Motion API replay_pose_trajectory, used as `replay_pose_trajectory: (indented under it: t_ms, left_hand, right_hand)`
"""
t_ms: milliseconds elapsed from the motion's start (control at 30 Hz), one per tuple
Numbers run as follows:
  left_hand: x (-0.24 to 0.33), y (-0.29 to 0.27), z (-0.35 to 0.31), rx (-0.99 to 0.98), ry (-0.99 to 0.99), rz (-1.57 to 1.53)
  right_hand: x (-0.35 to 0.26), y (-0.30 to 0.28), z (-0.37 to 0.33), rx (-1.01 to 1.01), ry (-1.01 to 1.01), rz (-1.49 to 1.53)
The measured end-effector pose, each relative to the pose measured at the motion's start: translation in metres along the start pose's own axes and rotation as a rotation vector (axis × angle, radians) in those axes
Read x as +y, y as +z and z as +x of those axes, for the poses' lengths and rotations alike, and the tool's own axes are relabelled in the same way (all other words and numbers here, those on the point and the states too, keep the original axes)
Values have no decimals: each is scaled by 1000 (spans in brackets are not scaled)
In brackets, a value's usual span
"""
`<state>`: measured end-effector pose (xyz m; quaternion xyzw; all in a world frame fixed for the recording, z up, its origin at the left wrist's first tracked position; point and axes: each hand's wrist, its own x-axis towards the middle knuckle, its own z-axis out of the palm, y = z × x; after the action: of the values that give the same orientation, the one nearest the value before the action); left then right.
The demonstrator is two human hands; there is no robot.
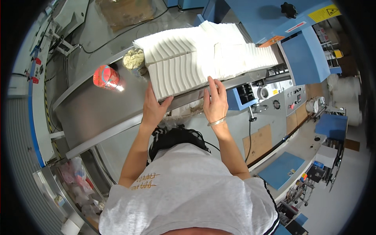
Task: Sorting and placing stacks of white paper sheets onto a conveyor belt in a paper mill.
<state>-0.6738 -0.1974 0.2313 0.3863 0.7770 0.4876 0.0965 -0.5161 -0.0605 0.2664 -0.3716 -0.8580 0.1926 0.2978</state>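
Stacks of folded white paper tissues (172, 76) lie in rows along a metal table by the blue machine. My left hand (154, 107) is at the near left corner of these stacks, its fingers along the left end and its thumb apart at the near side. Along the near edge, my right hand (215, 102) touches the stack with stretched fingertips, its thumb held apart. A bracelet (217, 122) circles my right wrist. Neither hand is wrapped around anything.
Left of the stacks stand a red roll-shaped pack (106, 78) and a yellowish wrapped one (134, 62) on the metal table (98, 113). A blue machine (270, 15) covers the stacks' far right end. Below the table's near edge is a grey control panel (293, 98).
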Motion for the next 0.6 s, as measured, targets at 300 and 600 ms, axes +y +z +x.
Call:
replay_pose_trajectory:
  t_ms: [300,600]
  left_hand:
    - [-2,1,-3,48,59,81]
    - [1,0,-1,12,8,62]
  right_hand:
    - [-3,6,-4,45,-55,-112]
    - [-8,14,-2,78,-131,-181]
